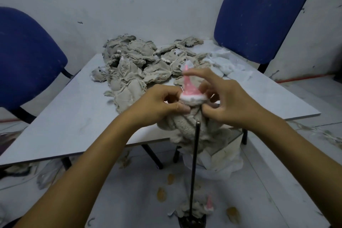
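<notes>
Both hands worked over the table's (74,116) near edge: the left hand (157,105) pinched the plush toy (187,126) just under its pink hat (190,87), and the right hand (231,102) gripped the opposite side, forefinger arched over the hat's tip. Beyond, a heap of plush skins (133,61) lay toward the far edge.

The plush toy (183,126) is a limp, beige, fleecy skin topped by a pink pointed hat (188,87) with pale dots and a fluffy white brim. The hat stands nearly upright. The body sags over the near edge of the surface (74,116), pinched just under the brim between the left hand (159,105) and the right hand (227,102).
</notes>
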`<state>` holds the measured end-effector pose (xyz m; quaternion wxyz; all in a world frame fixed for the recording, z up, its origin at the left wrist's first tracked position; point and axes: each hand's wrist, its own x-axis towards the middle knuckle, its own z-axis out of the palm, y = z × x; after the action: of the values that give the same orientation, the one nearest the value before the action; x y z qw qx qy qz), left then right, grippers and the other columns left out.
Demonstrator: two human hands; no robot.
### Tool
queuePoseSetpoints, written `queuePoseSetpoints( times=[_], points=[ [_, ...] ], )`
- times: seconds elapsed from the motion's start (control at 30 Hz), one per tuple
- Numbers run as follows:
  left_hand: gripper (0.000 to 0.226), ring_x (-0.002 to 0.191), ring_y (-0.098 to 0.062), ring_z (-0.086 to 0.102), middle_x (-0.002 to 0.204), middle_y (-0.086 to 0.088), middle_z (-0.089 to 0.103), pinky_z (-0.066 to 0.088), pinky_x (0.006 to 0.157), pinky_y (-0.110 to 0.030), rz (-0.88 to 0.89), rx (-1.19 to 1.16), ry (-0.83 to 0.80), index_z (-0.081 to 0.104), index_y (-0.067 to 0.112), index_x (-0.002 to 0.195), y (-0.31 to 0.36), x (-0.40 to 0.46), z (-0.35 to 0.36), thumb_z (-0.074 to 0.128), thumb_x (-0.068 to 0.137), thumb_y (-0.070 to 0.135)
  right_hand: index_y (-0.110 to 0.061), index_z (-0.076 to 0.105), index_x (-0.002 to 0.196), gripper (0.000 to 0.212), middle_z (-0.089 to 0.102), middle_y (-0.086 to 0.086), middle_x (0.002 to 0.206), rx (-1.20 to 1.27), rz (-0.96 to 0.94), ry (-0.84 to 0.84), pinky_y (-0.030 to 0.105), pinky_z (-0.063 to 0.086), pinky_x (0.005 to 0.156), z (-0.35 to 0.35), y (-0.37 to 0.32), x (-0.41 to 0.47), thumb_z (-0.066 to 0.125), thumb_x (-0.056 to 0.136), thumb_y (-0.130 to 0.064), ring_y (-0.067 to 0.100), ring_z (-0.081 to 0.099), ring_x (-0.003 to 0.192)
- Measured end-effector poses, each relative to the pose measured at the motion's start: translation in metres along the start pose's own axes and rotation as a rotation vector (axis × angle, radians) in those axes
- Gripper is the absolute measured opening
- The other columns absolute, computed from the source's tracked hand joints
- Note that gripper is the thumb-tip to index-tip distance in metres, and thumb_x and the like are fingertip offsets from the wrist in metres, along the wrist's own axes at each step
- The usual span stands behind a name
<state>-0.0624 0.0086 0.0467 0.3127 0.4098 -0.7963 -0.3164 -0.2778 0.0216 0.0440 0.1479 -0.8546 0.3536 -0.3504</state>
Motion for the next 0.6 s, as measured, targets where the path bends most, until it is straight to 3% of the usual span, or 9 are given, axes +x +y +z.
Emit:
queuePoseSetpoints(
  times=[0.1,0.17,0.3,0.4,0.5,0.6],
  points=[
    [0.026,0.077,-0.018,0.054,0.081,-0.024,0.060,0.045,0.070,-0.032,-0.006,-0.108,0.029,0.067,-0.007,0.088,0.000,-0.002,0.001,0.076,0.077,0.016,-0.031,0.044,0.144,0.077,0.059,-0.007,0.082,0.030,-0.050,0.038,0.032,0.057,0.071,0.000,-0.003,-0.001,0.065,0.078,0.003,0.015,0.061,0.071],
    [0.023,0.080,-0.018,0.058,0.087,-0.022,0.065,0.050,0.074,-0.034,-0.004,-0.158,0.062,0.069,-0.001,0.091,-0.001,-0.004,0.001,0.074,0.078,0.017,-0.035,0.042,0.142,0.079,0.056,-0.009,0.079,0.054,-0.060,0.068,0.023,0.054,0.064,0.000,-0.001,-0.001,0.062,0.077,0.004,0.013,0.058,0.065],
    [0.016,0.079,-0.023,0.054,0.085,-0.029,0.062,0.046,0.074,-0.042,-0.026,-0.072,0.008,0.065,-0.007,0.085,-0.002,-0.004,0.007,0.075,0.081,0.005,-0.035,0.041,0.145,0.083,0.065,-0.002,0.083,0.016,0.006,-0.041,0.034,0.054,0.056,0.005,0.001,0.001,0.061,0.076,0.005,0.015,0.058,0.061],
    [0.011,0.078,-0.019,0.053,0.081,-0.017,0.059,0.043,0.074,-0.033,-0.035,-0.128,0.017,0.065,-0.002,0.083,-0.003,-0.005,0.009,0.074,0.082,0.004,-0.040,0.036,0.147,0.084,0.061,-0.002,0.074,-0.002,0.054,-0.089,0.020,0.043,0.049,0.008,0.006,0.002,0.060,0.077,0.002,0.009,0.051,0.052],
    [0.007,0.076,-0.013,0.053,0.081,-0.010,0.058,0.043,0.071,-0.024,-0.016,-0.080,0.042,0.065,0.007,0.084,-0.003,-0.003,0.008,0.072,0.086,0.005,-0.044,0.036,0.146,0.084,0.068,0.009,0.087,-0.012,0.054,-0.100,0.036,0.054,0.058,0.006,0.007,0.000,0.062,0.079,-0.001,0.015,0.062,0.064],
    [0.006,0.082,-0.017,0.052,0.090,-0.007,0.056,0.042,0.073,-0.031,-0.050,-0.018,0.029,0.057,0.010,0.092,-0.005,-0.003,0.013,0.060,0.096,0.013,-0.049,0.033,0.145,0.083,0.070,0.009,0.096,-0.009,0.066,-0.131,0.042,0.056,0.067,0.002,0.009,0.000,0.067,0.081,-0.010,0.022,0.064,0.072]
  ],
)
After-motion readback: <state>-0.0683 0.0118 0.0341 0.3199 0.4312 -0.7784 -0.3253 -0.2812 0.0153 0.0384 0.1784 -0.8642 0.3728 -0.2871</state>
